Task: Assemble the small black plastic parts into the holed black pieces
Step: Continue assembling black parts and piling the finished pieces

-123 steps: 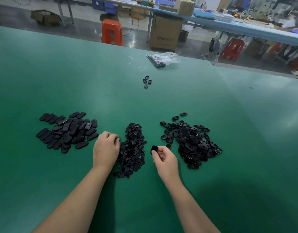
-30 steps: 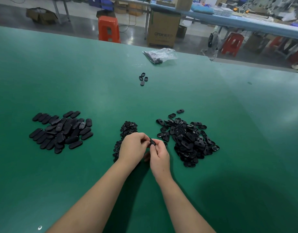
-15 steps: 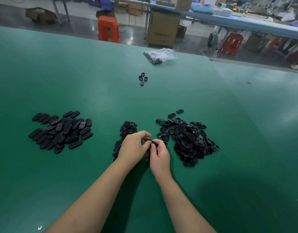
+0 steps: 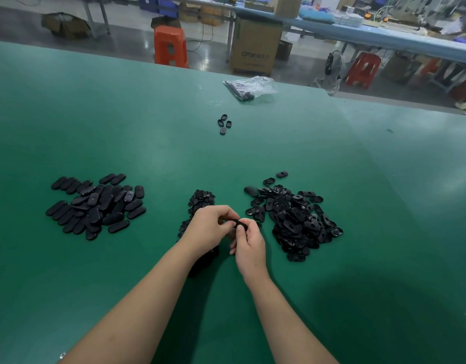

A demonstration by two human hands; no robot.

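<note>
My left hand (image 4: 209,228) and my right hand (image 4: 249,243) meet above the green table (image 4: 147,127), and together their fingertips pinch one black holed piece (image 4: 236,222), mostly hidden by the fingers. A pile of small black parts (image 4: 200,202) lies just behind and under my left hand. To the right sits a heap of holed black oval pieces (image 4: 295,219). At the left lies a pile of smooth black oval pieces (image 4: 95,206).
Several loose black ovals (image 4: 224,124) lie farther back at the centre. A clear plastic bag with black parts (image 4: 250,86) rests near the table's far edge. Beyond it stand an orange stool (image 4: 171,46), a cardboard box (image 4: 255,46) and a long blue bench.
About four seconds ago my hands were apart, the left at the small-parts pile and the right holding a piece. They have since come together on the piece and stayed there over the last second.
</note>
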